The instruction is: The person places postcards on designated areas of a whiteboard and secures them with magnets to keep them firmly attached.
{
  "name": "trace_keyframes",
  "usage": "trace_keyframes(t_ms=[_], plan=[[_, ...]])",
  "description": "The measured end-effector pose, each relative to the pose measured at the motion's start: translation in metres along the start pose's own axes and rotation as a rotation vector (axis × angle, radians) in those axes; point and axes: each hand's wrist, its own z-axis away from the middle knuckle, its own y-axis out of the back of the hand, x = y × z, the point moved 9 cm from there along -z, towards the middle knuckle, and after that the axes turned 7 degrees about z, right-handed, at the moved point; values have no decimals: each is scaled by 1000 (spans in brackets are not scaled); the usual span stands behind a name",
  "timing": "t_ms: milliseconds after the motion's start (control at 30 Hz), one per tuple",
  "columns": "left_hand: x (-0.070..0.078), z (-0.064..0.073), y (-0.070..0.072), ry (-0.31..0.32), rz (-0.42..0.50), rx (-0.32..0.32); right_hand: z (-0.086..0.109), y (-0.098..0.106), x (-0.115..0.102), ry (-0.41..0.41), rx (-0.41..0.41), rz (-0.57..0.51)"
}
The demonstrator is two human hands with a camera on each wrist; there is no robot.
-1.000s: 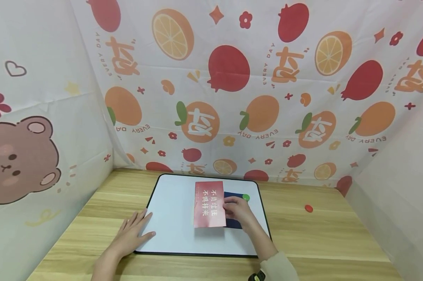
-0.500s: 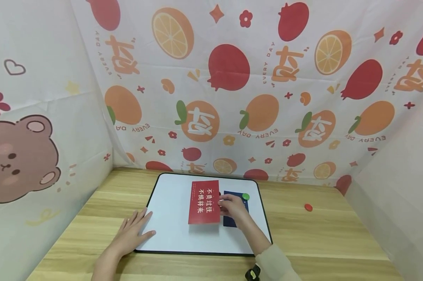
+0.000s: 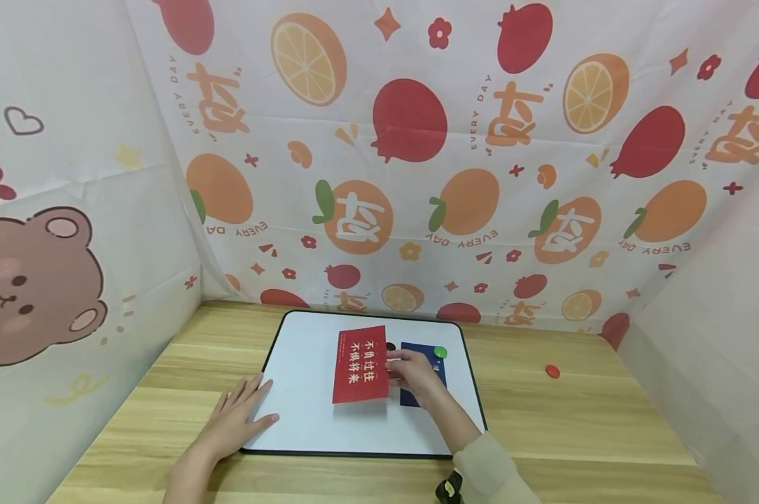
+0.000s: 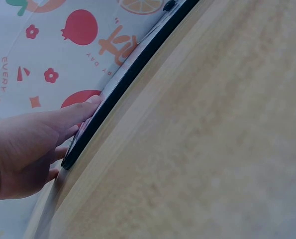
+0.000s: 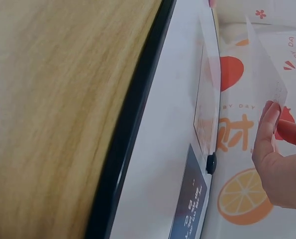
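Observation:
A red card [image 3: 360,365] with white characters is pinched at its right edge between the thumb and fingers of my right hand [image 3: 417,378]. It is held over the middle of a black-framed whiteboard [image 3: 304,427]. In the right wrist view the card [image 5: 268,69] is seen from its pale back. My left hand [image 3: 231,420] lies with straight, spread fingers on the board's left edge; the left wrist view shows its thumb over the black frame [image 4: 118,89]. Right of the red card, a dark blue card [image 3: 411,399] lies on the board, with a round green magnet [image 3: 440,352] at its upper right.
A small dark round piece [image 3: 390,346] shows on the board just behind my right fingers. On the wooden table [image 3: 581,434], right of the board, lies a red magnet-like disc [image 3: 552,371]. A fruit-printed cloth [image 3: 411,210] hangs behind the table.
My right hand has carried the red card leftward and tilted it. More of the blue card and the small dark round piece have come into sight. The left hand has stayed in place.

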Motion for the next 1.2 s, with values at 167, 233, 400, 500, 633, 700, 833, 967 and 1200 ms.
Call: trace_keyframes(t_ms=[167, 233, 400, 500, 633, 700, 833, 967, 1200], plan=[[1, 0, 0, 4, 4, -6, -5, -5, 0, -3, -11, 0], [1, 0, 0, 7, 3, -6, -7, -7, 0, -5, -13, -5], [2, 0, 0, 5, 2, -2, -11, -11, 2, -22, -6, -17], [2, 0, 0, 6, 4, -3, -13, -15, 3, -33, -5, -13], [1, -1, 0, 10, -5, -5, -14, -20, 3, -39, -9, -16], [1, -1, 0, 12, -9, -4, -16, -22, 3, -46, -6, -22], [0, -1, -1, 14, -12, -4, -18, -25, 2, -60, 1, -27], [0, 0, -2, 19, -13, -8, -20, -27, 2, -69, 7, -24], [-1, 0, -5, 33, -4, -20, -24, -31, 5, -78, 4, -17]])
